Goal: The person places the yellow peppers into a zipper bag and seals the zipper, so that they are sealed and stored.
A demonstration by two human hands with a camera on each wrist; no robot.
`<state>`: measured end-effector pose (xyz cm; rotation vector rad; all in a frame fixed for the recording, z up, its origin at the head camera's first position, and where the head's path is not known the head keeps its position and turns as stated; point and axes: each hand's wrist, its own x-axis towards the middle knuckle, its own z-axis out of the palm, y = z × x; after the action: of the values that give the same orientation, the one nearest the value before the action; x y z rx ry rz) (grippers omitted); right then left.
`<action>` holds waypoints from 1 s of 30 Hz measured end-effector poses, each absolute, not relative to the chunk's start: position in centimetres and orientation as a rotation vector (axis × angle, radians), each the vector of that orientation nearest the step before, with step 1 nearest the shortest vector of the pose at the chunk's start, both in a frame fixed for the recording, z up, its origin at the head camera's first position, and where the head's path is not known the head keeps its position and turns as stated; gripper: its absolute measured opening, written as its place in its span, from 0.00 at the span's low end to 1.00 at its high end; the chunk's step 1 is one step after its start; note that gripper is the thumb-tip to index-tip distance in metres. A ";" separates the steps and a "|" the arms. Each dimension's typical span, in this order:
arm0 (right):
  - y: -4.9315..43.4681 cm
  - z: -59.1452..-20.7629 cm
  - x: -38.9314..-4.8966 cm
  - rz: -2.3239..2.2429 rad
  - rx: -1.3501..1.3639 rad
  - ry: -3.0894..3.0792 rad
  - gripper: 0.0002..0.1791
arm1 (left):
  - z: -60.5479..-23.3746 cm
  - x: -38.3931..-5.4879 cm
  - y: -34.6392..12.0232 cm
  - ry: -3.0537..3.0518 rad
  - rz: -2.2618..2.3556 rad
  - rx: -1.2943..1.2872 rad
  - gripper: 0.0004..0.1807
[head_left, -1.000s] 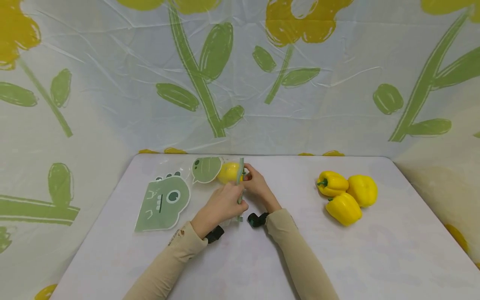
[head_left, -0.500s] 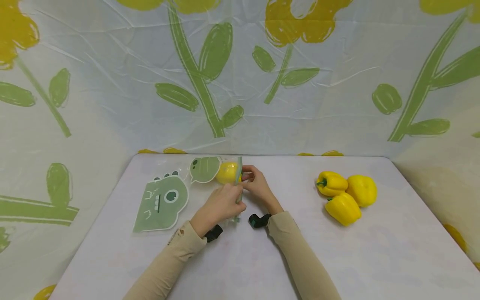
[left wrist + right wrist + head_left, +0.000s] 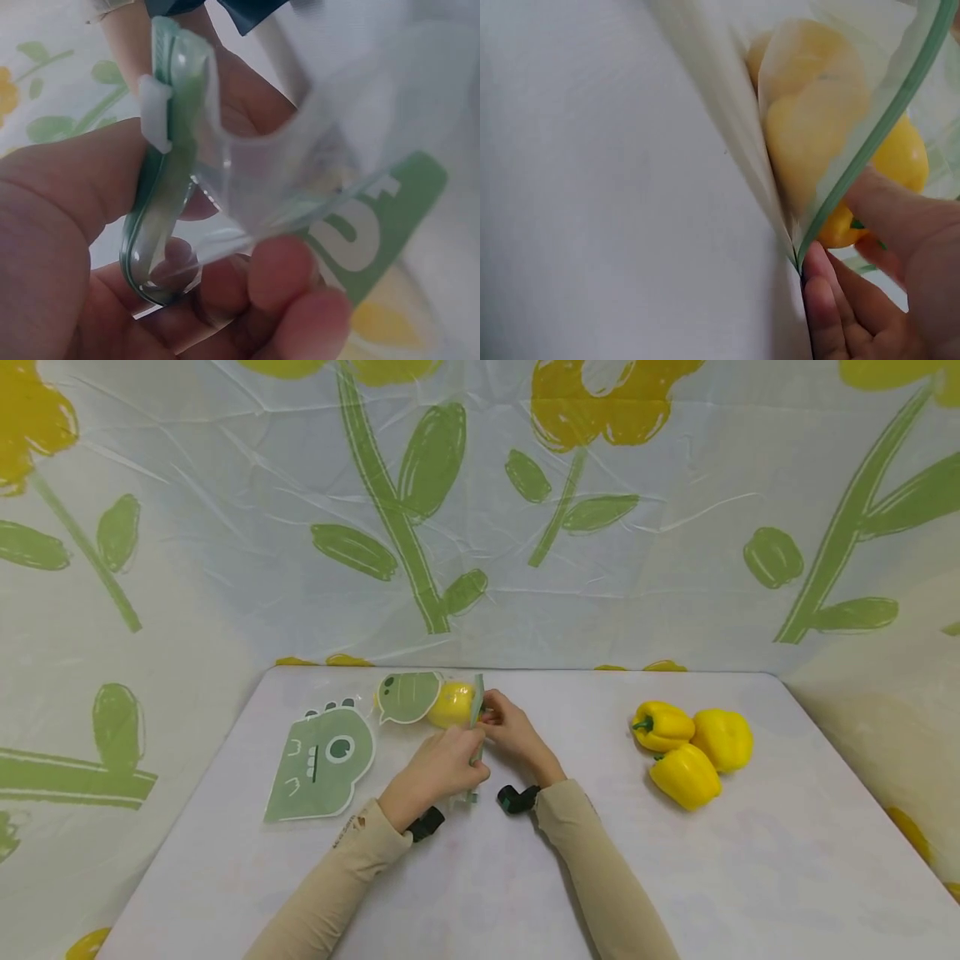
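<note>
A clear zip bag [image 3: 326, 768] with green cartoon prints lies on the table, its green-edged mouth facing right. Yellow bell peppers [image 3: 810, 135] show through its film. My left hand [image 3: 442, 764] pinches the near side of the mouth between thumb and curled fingers. Close by in the left wrist view, a white slider [image 3: 156, 112] sits on the zip strip [image 3: 139, 232]. My right hand [image 3: 513, 731] is at the far side of the mouth, thumb and fingertips against the stem end of the nearest pepper [image 3: 452, 704]. Its lower fingers lie at the bag's bottom edge.
Three more yellow bell peppers [image 3: 686, 777] sit in a cluster on the right of the white table [image 3: 787, 860]. A floral-printed sheet [image 3: 645, 568] stands up behind and at both sides. Black wrist cameras [image 3: 517, 799] hang under the wrists.
The pepper at the mouth has shifted slightly left, deeper into the bag, and yellow now shows beside the bag's upper print. My right fingers have followed it. The left hand keeps its grip.
</note>
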<state>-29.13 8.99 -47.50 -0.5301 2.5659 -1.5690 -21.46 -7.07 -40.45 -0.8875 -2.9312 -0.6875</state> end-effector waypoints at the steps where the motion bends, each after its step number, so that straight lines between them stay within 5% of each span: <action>1: 8.9 -47.5 -29.1 -1.571 -0.521 2.573 0.24 | -40.4 -21.4 -7.1 -2.929 -0.685 -0.891 0.10; 23: 8.9 -47.5 -28.9 -1.654 -0.519 2.559 0.22 | -40.6 -21.4 -7.1 -2.929 -0.697 -0.888 0.12; 30: 10.0 -46.9 -29.0 -1.681 -0.564 2.385 0.29 | -40.7 -21.4 -6.9 -2.944 -0.697 -0.872 0.09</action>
<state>-29.00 9.98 -46.91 -0.5643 2.3849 -1.6812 -21.42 -6.90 -40.65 -0.8719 -2.9438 -0.6965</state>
